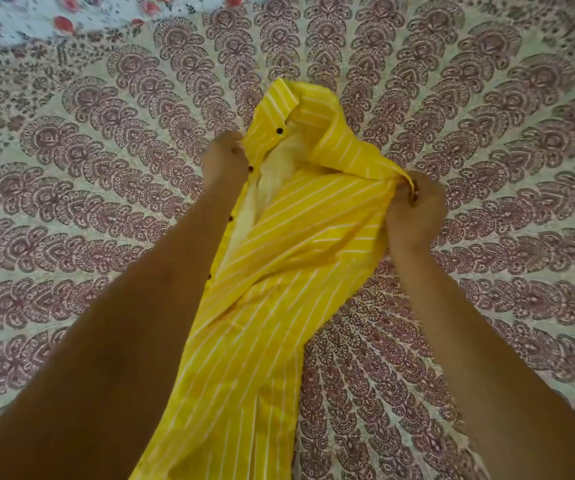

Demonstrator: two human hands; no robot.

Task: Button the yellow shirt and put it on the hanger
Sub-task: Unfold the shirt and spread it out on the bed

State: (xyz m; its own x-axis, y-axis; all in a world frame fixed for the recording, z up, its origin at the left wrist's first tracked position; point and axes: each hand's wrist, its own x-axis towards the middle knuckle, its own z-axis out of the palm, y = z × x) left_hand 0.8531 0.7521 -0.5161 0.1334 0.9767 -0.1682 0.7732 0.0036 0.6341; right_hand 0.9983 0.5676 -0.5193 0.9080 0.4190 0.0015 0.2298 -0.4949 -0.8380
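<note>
The yellow shirt [279, 258] with thin white stripes hangs between my two hands above the bed. Its front is open, showing the paler inside, and dark buttons run down its left edge. My left hand [225, 161] is closed on the button edge near the collar. My right hand [414, 209] grips the other side of the shirt's top in a fist. The collar folds over at the top centre. No hanger is in view.
A bedsheet [106, 150] printed with maroon paisley fans covers the whole surface under the shirt. A second cloth with red flowers [64, 15] lies at the far top left.
</note>
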